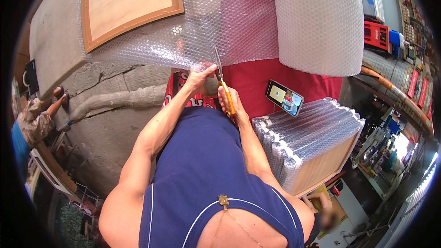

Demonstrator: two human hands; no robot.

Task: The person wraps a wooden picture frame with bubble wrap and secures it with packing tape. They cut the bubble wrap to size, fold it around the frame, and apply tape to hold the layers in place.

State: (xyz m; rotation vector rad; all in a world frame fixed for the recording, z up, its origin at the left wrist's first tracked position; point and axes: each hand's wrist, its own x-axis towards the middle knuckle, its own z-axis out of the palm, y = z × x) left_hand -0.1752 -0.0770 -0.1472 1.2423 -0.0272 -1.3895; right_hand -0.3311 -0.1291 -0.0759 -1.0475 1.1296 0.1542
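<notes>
My right hand (231,100) grips yellow-handled scissors (227,97), whose blades reach up at the near edge of a clear bubble wrap sheet (203,41). Just left of the blades, my left hand (200,75) pinches that same edge between thumb and fingers. A framed wooden panel (132,29) with a tan border lies on the sheet at the upper left. To the right, the large bubble wrap roll (318,24) rests on a red cloth (255,75), and the sheet runs out from it.
A phone (285,97) with a lit screen lies near bubble-wrapped flat panels (310,141) stacked at the right. A grey slab (51,48) stands at the left. One person (34,124) is at the far left, another (322,206) at the lower right. A red crate (376,35) is at the upper right.
</notes>
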